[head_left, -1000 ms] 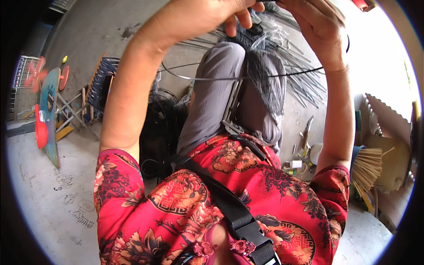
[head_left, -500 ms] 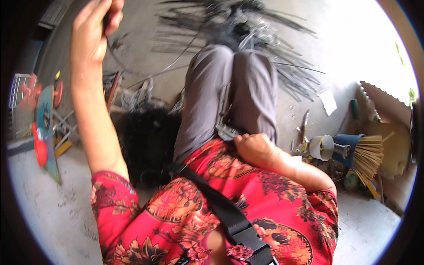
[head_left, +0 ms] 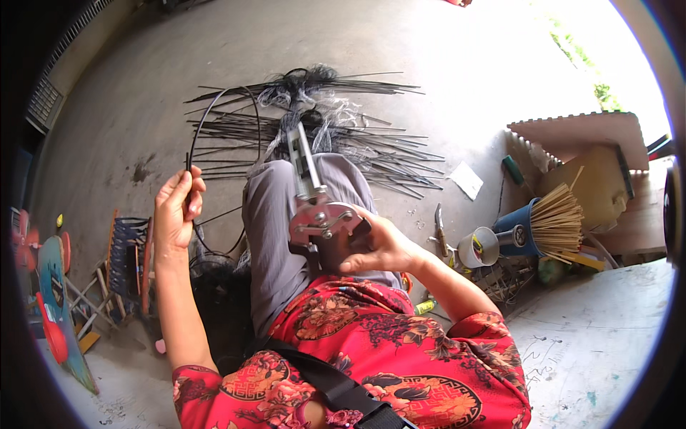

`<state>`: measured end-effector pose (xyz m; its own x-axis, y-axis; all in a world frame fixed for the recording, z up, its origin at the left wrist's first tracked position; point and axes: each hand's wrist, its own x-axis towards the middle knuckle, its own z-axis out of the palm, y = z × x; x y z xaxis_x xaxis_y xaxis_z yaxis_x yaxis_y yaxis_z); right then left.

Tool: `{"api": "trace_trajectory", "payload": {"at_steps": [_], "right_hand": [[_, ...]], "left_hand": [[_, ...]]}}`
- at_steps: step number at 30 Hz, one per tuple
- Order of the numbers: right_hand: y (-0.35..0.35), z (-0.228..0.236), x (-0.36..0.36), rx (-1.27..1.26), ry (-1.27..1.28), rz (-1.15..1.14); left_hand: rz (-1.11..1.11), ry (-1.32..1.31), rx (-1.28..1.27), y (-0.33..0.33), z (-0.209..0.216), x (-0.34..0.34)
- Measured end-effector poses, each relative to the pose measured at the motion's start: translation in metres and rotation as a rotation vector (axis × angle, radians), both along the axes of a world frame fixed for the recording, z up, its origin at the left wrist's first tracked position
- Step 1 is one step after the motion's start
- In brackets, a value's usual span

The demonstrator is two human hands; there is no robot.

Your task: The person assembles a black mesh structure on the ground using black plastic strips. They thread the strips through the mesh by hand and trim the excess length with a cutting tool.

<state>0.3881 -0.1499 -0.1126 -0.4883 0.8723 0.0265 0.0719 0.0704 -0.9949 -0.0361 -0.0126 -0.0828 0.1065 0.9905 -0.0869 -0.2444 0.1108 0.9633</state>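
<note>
My left hand (head_left: 177, 211) is raised at the left, its fingers closed round a thin black cord (head_left: 190, 161). The cord makes a wide loop between this hand and my knees. Over my lap, my right hand (head_left: 382, 247) grips a metal tool (head_left: 325, 220) with a rounded plate, bolts and a long slotted metal arm pointing away from me. The tool's exact kind is unclear, and its grip is partly hidden by my fingers. Past my knees lies a pile of thin black rods (head_left: 236, 132) with tangled black and clear netting (head_left: 336, 114).
To the right stand a blue bucket (head_left: 516, 220) of thin wooden sticks (head_left: 561, 225), a white cup (head_left: 479, 248) and a knife (head_left: 440, 230). A white paper (head_left: 466, 180) lies on the floor. At the left are a dark woven seat (head_left: 128, 257) and a painted board (head_left: 53, 286).
My left hand has come down and nearer, with the cord now looped in view. My right hand has lifted the metal tool up from my lap. The view has shifted, showing more floor ahead.
</note>
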Motion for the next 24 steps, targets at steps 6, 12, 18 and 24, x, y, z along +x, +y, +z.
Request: {"api": "trace_trajectory", "payload": {"at_steps": [6, 12, 18, 24], "right_hand": [[0.066, -0.027, -0.017, 0.109, -0.029, -0.151], [0.080, -0.090, -0.015, 0.276, -0.117, -0.234], [0.025, -0.105, 0.006, 0.137, -0.250, -0.103], [0.001, -0.085, 0.012, 0.054, -0.354, -0.125]], "left_hand": [[-0.033, 0.000, 0.039, -0.003, 0.002, 0.040], [0.064, 0.138, 0.065, -0.021, 0.009, 0.058], [0.084, 0.138, 0.098, -0.030, 0.024, 0.057], [0.162, 0.207, 0.152, -0.031, 0.024, 0.043]]}}
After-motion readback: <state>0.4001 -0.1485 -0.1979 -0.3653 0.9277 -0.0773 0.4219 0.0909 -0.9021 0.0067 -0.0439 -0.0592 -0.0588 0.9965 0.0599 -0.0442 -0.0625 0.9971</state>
